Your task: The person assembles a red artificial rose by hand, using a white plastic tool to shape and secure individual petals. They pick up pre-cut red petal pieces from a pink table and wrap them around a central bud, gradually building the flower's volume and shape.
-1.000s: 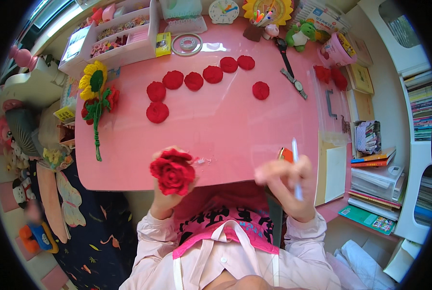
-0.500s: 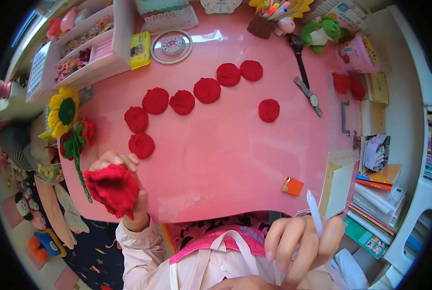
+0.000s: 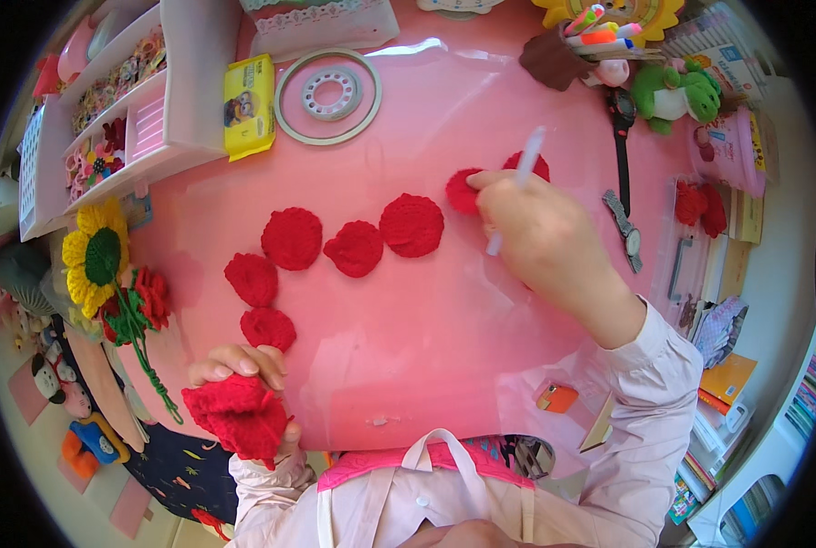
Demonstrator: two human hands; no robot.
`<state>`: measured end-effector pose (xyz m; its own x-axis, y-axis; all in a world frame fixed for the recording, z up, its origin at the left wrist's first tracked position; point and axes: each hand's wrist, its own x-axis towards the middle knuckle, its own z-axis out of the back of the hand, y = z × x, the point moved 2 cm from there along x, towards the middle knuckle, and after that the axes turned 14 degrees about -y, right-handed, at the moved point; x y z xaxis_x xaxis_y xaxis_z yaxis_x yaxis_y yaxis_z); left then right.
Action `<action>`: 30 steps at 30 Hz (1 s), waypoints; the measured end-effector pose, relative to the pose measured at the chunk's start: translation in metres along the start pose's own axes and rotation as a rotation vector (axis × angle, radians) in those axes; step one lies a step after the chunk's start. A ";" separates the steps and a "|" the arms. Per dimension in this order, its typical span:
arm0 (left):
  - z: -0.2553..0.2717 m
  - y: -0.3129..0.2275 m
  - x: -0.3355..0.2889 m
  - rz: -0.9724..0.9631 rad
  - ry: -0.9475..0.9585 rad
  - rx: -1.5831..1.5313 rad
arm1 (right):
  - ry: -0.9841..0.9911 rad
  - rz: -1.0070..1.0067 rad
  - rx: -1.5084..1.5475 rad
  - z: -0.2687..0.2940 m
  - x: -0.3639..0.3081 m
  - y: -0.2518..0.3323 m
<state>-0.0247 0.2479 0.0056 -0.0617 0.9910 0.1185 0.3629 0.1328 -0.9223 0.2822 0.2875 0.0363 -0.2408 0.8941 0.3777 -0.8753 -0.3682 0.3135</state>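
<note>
Red ruffled flower, knitted/crocheted yarn (image 3: 239, 416), qty 1: in L hand (image 3: 243, 361), fingers curled over top, thumb at R side, gripping it; held by front-L corner of glossy pink bench (image 3: 426, 338).

White translucent pen-like stick (image 3: 530, 153), qty 1: in R hand (image 3: 551, 226), fingers bent, stick pinched, upper end pointing to far edge. Same hand, back up, covers part of red round yarn disc (image 3: 463, 192), towards far-R corner; can't tell if disc is gripped too.

Red yarn disc, partly behind R hand (image 3: 534, 166), qty 1: just beside the above, on its R.

Further red yarn discs (image 3: 411, 226), qty 5: bent row, mid-bench to L edge, lowest one nr L hand.

Small orange box-shaped item w/ gold-coloured end (image 3: 558, 398), qty 1: nr front edge, R half.

Yellow yarn sunflower, green centre (image 3: 102, 256), w/ red yarn flower (image 3: 153, 297) & green stems: along L edge.

White plastic compartment organiser (image 3: 193, 78): far-L corner, w/ small coloured pcs inside. Yellow packet (image 3: 249, 108) beside it; then pale ring (image 3: 372, 100) around white tape roll (image 3: 332, 94).

Black-strap watch (image 3: 621, 146) & silver-coloured metal watch (image 3: 622, 228): nr R edge. Brown pen cup (image 3: 554, 57), green plush dinosaur (image 3: 673, 96): far-R corner.
</note>
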 end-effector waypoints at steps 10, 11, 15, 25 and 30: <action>-0.001 -0.004 0.000 0.004 -0.043 0.010 | 0.052 0.311 0.115 0.004 -0.021 0.040; -0.001 -0.005 -0.002 0.019 -0.059 0.015 | 0.069 0.294 0.123 0.011 -0.030 0.043; -0.001 -0.008 0.000 0.034 -0.002 -0.032 | 0.023 -0.045 0.311 0.021 -0.037 0.042; -0.006 -0.015 -0.001 0.110 -0.157 -0.032 | 0.222 -0.138 0.630 -0.005 0.038 0.047; -0.012 -0.015 -0.007 0.162 -0.116 -0.065 | 0.509 -0.487 0.643 0.058 -0.049 0.038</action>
<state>-0.0190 0.2392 0.0230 -0.1025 0.9918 -0.0759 0.4353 -0.0239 -0.9000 0.2845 0.2149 0.0801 -0.1966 0.9342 -0.2977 -0.5657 0.1399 0.8126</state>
